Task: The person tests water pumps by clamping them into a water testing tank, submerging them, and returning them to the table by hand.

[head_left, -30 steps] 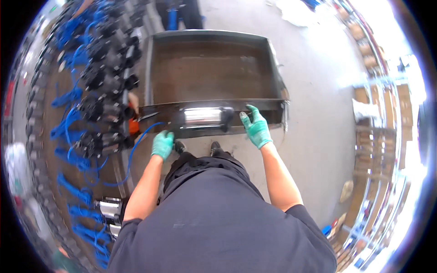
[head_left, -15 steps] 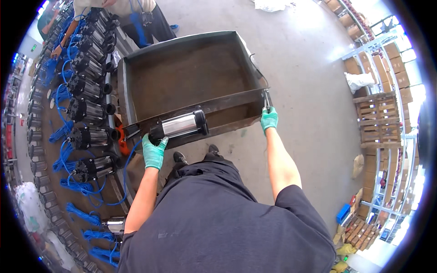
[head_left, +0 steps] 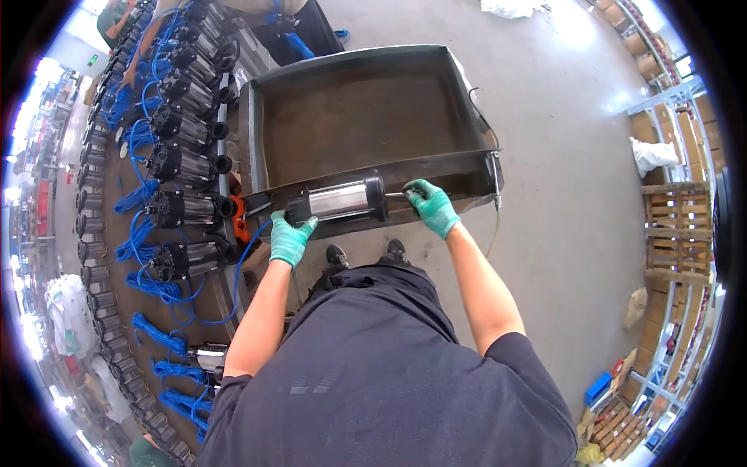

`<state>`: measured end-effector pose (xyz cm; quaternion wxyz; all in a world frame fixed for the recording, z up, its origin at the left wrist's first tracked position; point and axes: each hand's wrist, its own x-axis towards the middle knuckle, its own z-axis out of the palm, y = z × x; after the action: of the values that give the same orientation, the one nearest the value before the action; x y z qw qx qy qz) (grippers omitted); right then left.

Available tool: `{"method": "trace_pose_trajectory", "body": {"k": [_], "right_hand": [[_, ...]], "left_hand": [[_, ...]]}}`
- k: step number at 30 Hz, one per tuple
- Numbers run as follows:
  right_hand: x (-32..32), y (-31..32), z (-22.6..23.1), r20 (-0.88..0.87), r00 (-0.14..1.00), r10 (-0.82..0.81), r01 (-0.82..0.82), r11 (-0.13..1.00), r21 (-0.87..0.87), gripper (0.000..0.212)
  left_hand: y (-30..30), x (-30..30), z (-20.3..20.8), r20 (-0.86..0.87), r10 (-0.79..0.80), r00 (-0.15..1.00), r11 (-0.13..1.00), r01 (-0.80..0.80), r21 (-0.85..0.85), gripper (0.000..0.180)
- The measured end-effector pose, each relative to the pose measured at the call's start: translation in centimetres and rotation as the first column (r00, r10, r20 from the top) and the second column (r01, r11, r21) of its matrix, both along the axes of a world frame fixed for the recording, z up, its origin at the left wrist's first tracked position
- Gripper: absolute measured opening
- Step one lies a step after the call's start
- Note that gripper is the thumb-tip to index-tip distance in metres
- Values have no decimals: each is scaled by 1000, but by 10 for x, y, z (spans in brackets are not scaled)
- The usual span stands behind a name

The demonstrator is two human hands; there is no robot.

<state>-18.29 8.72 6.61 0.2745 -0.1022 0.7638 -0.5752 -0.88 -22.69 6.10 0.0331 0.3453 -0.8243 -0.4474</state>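
A submersible pump (head_left: 339, 201) with a shiny metal barrel and black ends lies on its side across the near compartment of a metal tank (head_left: 350, 48). My left hand (head_left: 291, 240), in a green glove, is closed on the pump's left black end, its thumb along the near side. My right hand (head_left: 434, 208), also gloved, pinches a thin metal rod (head_left: 396, 195) that meets the pump's right end. Its tip at the pump is hidden. A blue cable (head_left: 253, 243) runs left from near my left hand.
A row of similar pumps (head_left: 183, 165) with coiled blue cables lines the bench at left. An orange tool (head_left: 239, 218) sits beside the tank. A metal fitting with a hose (head_left: 496, 180) hangs at the tank's right rim. Another person (head_left: 299, 27) stands beyond the tank.
My right hand has moved left from the fitting at the tank's right rim to the pump's right end, with a thin rod in it. My left hand stays on the pump.
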Motion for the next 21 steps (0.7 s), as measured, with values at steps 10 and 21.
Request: {"method": "trace_pose_trajectory", "body": {"k": [10, 21], "right_hand": [[-9, -3, -7, 31, 999, 21, -23, 997, 76, 13], [-5, -6, -12, 82, 997, 13, -8, 998, -57, 15]], "left_hand": [[-1, -1, 7, 40, -10, 999, 1000, 11, -6, 77], [0, -3, 8, 19, -13, 1000, 1000, 13, -7, 71]]}}
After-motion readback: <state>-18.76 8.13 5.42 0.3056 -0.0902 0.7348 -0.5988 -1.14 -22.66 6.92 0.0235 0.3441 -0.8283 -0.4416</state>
